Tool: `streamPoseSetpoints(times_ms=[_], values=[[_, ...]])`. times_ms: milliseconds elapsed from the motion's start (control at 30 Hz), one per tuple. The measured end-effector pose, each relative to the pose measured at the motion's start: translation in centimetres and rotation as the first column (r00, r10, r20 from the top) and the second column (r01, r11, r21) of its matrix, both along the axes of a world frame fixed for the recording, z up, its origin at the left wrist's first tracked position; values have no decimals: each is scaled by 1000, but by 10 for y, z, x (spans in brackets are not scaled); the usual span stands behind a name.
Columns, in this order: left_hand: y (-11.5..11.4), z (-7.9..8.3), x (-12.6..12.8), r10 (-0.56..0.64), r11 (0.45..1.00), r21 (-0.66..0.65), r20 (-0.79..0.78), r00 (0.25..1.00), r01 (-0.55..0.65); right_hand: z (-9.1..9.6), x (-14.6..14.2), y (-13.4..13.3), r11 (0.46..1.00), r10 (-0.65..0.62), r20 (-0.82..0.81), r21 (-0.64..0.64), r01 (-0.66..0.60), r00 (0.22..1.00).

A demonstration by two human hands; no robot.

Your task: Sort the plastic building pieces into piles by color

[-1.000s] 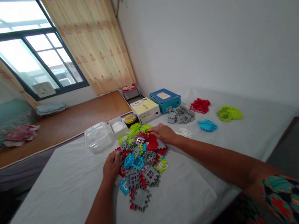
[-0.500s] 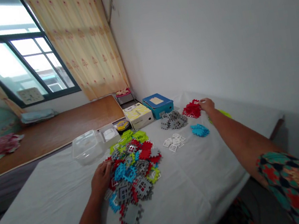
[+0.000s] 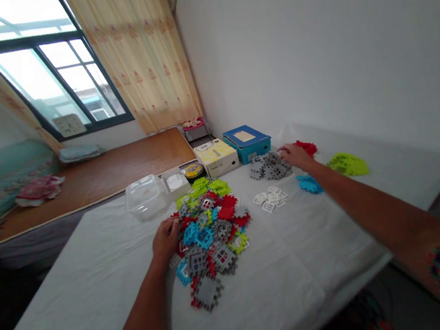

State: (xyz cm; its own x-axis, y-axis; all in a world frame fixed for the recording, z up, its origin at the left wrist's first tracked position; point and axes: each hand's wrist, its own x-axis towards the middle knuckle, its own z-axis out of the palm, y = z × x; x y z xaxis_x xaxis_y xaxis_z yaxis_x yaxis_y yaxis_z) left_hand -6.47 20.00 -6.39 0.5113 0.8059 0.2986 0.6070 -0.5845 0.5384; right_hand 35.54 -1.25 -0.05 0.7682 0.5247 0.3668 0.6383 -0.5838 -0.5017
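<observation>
Resting left fingers (image 3: 173,225) against mixed pieces (image 3: 205,239), extending right fingers (image 3: 285,150) beside grey pieces (image 3: 270,167), with red pieces (image 3: 306,147) rightward; cannot tell, for both, if clamped or apart.

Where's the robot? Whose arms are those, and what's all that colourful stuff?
There's no robot here. These are a person's own bare arms. The camera sits on their head, looking forward and down, so every picture shows roughly what they see.

The left hand is at the edge of a mixed heap of notched plastic pieces on a white cloth. The right hand is between a grey pile and a red pile. Its fingertips are too small to tell whether they hold a piece.

Nearby are a blue pile, a lime-green pile and white window-like pieces. Farther back is a clear plastic box.
</observation>
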Motion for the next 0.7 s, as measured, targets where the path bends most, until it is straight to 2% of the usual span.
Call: streamPoseSetpoints(times_ms=[33,67,100,167,200,233,267,367,533,633,700], values=[[-1,1,0,-2,1000,-8,-6,1000,2,-3,-16,3,994,104,-25,-42,-105,994],[-3,2,0,-4,1000,-13,-8,1000,4,-5,-33,6,959,261,-61,-95,-266,963],[-4,3,1,-7,1000,-16,-6,1000,7,-8,-50,9,880,445,-99,-139,-455,890],[-6,4,1,-21,1000,-16,7,1000,21,-13,-85,14,624,752,-138,-168,-763,645],[-7,4,1,-26,1000,-13,15,1000,26,-16,-100,16,507,841,-120,-165,-846,528],[-7,4,1,-28,1000,-11,20,999,28,-18,-114,17,442,885,-80,-162,-882,458],[-8,4,1,-27,1000,-10,24,999,27,-21,-126,19,435,895,-32,-161,-886,445],[-8,3,1,-14,1000,-8,27,1000,14,-30,-149,22,471,880,38,-204,-858,474],[-4,3,0,-22,1000,3,11,1000,22,-39,-163,19,513,858,160,-225,-829,487],[-1,1,-1,-37,999,10,19,999,37,-32,-154,18,601,790,279,-181,-778,546],[2,-1,-2,-38,999,5,28,999,38,-22,-132,18,685,710,292,-77,-724,641]])
